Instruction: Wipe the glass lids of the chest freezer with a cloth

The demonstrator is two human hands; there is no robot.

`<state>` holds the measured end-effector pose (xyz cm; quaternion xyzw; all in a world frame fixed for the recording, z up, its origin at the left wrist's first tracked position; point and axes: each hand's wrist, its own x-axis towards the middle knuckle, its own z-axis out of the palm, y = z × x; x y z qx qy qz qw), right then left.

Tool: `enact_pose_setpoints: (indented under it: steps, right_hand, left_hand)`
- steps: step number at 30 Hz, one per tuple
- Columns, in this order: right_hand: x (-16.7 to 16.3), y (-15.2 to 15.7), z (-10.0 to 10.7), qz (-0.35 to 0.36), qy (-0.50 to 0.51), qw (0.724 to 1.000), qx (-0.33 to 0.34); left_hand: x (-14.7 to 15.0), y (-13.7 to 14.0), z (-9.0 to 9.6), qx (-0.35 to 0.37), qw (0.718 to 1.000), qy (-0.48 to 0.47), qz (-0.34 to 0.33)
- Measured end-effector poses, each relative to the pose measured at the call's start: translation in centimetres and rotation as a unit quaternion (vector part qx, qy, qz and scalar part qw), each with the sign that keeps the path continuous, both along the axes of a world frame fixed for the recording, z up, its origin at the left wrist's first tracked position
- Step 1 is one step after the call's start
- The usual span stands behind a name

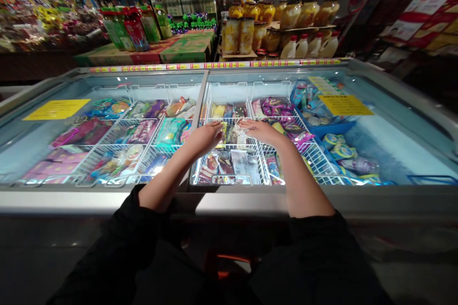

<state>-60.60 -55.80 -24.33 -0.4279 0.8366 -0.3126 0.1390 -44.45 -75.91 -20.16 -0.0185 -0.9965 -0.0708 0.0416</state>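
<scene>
Both my hands reach over the open middle of a chest freezer, above wire baskets of packaged frozen treats. My left hand (211, 134) is by the centre divider, with its fingers loosely bent and apart from the thumb. A yellow packet (224, 134) shows right beside its fingertips; whether they touch is unclear. Across from it, my right hand (256, 128) has its fingers stretched to the left over a whitish wrapped packet (243, 140). Contact with that packet cannot be made out. Dark wrapped ice creams (225, 164) lie in the nearer basket.
The freezer's metal front edge (243, 204) runs below my forearms. Purple bags (277, 106) fill a basket on the right, and a teal bag (170, 131) lies left of the divider. Jars (246, 35) and bottles (136, 28) stand behind the freezer.
</scene>
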Motion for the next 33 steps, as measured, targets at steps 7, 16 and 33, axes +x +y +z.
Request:
enact_pose_setpoints:
  steps: [7,16,33]
  right_hand:
    - [-0.1,-0.5,-0.5,-0.129,0.098,0.987,-0.01]
    - [3.1,-2.5,0.3,-0.028,0.09,0.995,0.019]
    - [0.7,-4.7,0.3,-0.059,0.119,0.99,0.038]
  left_hand:
    - [-4.9,-0.8,-1.4,-0.003,1.0,0.005,-0.003]
    - [-4.2,-1.6,-2.8,-0.019,1.0,0.015,0.013]
    - [-3.8,-1.6,-3.0,0.002,1.0,0.019,0.021]
